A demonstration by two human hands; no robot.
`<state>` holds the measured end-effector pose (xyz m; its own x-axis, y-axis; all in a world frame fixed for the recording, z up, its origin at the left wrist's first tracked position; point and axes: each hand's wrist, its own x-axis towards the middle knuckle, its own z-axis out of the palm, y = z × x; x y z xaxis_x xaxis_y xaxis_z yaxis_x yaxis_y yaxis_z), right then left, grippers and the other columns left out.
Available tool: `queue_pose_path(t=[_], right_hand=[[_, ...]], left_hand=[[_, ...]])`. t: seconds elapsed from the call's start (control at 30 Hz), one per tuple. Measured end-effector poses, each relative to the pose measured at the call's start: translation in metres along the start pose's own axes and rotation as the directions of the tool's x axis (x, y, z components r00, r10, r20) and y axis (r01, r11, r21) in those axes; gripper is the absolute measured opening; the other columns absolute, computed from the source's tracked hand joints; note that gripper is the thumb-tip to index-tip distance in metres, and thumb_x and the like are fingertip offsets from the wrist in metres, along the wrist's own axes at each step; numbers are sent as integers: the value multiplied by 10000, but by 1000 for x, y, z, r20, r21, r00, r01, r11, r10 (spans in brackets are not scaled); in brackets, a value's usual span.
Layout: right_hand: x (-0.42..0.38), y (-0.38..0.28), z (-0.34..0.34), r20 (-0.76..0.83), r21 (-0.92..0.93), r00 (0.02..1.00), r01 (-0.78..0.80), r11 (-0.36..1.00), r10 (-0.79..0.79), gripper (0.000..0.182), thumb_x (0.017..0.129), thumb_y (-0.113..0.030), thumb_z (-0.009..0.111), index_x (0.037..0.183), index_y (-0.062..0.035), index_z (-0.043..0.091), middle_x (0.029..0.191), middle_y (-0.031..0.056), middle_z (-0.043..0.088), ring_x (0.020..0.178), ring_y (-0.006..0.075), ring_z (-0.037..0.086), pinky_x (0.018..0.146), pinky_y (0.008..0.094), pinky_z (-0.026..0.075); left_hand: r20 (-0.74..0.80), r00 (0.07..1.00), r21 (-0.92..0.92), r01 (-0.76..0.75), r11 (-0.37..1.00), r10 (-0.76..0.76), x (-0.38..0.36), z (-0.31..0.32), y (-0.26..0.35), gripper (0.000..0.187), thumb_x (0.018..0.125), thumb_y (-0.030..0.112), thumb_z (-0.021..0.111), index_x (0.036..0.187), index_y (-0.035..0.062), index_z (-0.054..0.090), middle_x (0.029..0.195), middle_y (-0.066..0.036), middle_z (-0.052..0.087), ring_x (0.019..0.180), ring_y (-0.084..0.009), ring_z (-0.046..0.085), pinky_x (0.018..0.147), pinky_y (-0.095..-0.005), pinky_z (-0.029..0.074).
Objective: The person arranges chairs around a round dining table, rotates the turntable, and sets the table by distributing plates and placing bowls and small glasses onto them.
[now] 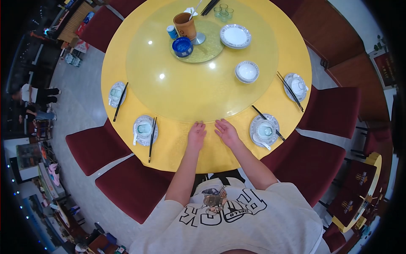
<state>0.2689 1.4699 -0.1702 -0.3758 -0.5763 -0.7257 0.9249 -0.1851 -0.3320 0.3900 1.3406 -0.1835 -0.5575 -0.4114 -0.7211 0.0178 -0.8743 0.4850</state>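
Observation:
My left hand (196,132) and my right hand (225,130) lie flat, palms down, on the yellow cloth of a round table (186,148), fingertips touching the near rim of the glass turntable (177,84). Neither hand holds anything. To the left stands a place setting (145,129) with a plate, cup, spoon and black chopsticks (152,139). Right of my right hand sits another setting (264,130) with chopsticks laid across it.
Two more settings sit at the table's left (116,94) and right (295,86). On the turntable stand a brown holder (185,26), a blue ashtray (182,46), stacked plates (235,36), bowls (247,71) and small glasses (223,11). Red chairs (133,186) ring the table.

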Motion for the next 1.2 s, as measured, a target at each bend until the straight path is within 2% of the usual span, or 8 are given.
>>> queue_pose_path(t=[0.07,0.17,0.3,0.37,0.53,0.63,1.13,1.2], right_hand=[[-4,-3,2,-5,-7,1000,2,1000,-2,628,926,-212,582,1464,-83,284,1359,103,518,1285,251,453,1073,458,358],[-4,-5,1,2,-6,1000,2,1000,-2,629,926,-206,580,1465,-79,282,1370,104,509,1293,253,445,1083,457,348],[-2,-6,2,21,-2,1000,-4,1000,5,629,916,-191,592,1458,-86,291,1386,101,492,1302,251,435,1091,451,336],[-1,-6,3,25,4,1000,-12,1000,12,630,913,-191,596,1457,-91,293,1388,97,490,1301,250,434,1092,449,334],[0,-6,2,33,-3,999,-21,1000,21,618,909,-197,599,1447,-104,310,1384,88,492,1294,250,437,1091,449,332],[0,-8,3,56,4,998,-27,1000,27,727,924,-171,581,1519,-57,179,1448,108,431,1320,253,409,1104,463,318],[4,-17,4,55,54,998,9,999,-12,684,926,-176,557,1505,-69,207,1470,118,408,1321,285,412,1107,471,316],[5,-18,1,-12,47,999,52,998,-52,561,926,-186,564,1431,-118,330,1408,98,477,1264,281,465,1056,468,379]], left_hand=[[-38,998,-130,-62,990,57,0,-18,16,710,869,160,616,1487,113,270,1492,-69,410,1382,-237,361,1099,-422,279],[-114,986,-172,-143,975,125,-7,-28,47,804,871,155,599,1539,114,152,1521,-86,366,1413,-253,318,1140,-446,232],[-184,970,-169,-187,968,156,-13,-35,71,810,873,142,572,1544,121,120,1532,-87,340,1410,-255,320,1145,-460,228],[-158,976,-177,-176,968,149,-15,-36,76,816,905,100,510,1560,160,27,1579,-80,257,1439,-246,280,1161,-457,205],[-180,970,-175,-193,965,162,-18,-36,67,738,957,170,501,1556,151,70,1581,-82,252,1447,-253,262,1170,-466,193],[-196,967,-175,-198,964,163,-21,-35,63,737,942,171,520,1550,139,105,1574,-79,268,1435,-255,282,1158,-466,210],[-182,966,-186,-218,958,185,-27,-44,70,728,953,131,482,1554,113,72,1585,-92,238,1438,-269,277,1152,-465,229],[-177,967,-214,-220,952,184,-28,-41,71,723,957,126,471,1555,110,65,1587,-96,231,1439,-269,274,1152,-465,228]])
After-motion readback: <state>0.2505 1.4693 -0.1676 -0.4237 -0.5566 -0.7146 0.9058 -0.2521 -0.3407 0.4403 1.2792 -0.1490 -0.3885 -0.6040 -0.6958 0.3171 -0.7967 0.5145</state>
